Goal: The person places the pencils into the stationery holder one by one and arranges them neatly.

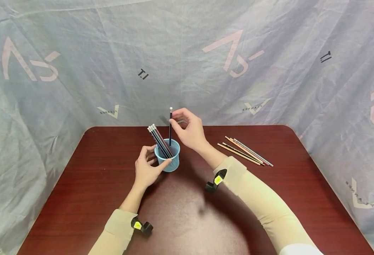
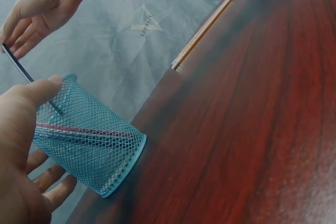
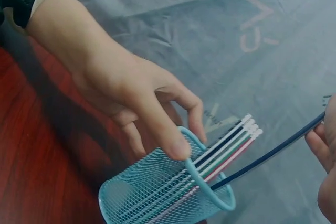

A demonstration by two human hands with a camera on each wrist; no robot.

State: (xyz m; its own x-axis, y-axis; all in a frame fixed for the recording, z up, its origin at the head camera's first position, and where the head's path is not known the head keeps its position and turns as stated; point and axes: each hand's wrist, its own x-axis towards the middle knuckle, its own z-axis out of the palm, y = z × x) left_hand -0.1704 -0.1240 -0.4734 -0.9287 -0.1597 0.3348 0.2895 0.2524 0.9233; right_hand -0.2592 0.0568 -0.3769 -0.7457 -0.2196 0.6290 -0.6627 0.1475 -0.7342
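A light-blue wire-mesh pencil cup (image 1: pixel 171 165) stands upright on the table, with several white-tipped pencils (image 1: pixel 157 136) leaning left inside it. My left hand (image 1: pixel 146 170) grips the cup from its left side, thumb at the front near the rim in the head view. Above the cup, my right hand (image 1: pixel 190 129) pinches a dark pencil (image 1: pixel 170 124) near its white-tipped upper end. That pencil is nearly upright, and its lower end is inside the cup's mouth, as the right wrist view shows with the dark pencil (image 3: pixel 268 156) crossing the rim.
Several loose pencils (image 1: pixel 245 152), yellowish, black and grey-blue among them, lie together on the reddish-brown table (image 1: pixel 110 170) right of the cup. A grey printed cloth (image 1: pixel 180 53) hangs behind and at both sides of the table. Each wrist wears a black camera mount (image 1: pixel 217 180).
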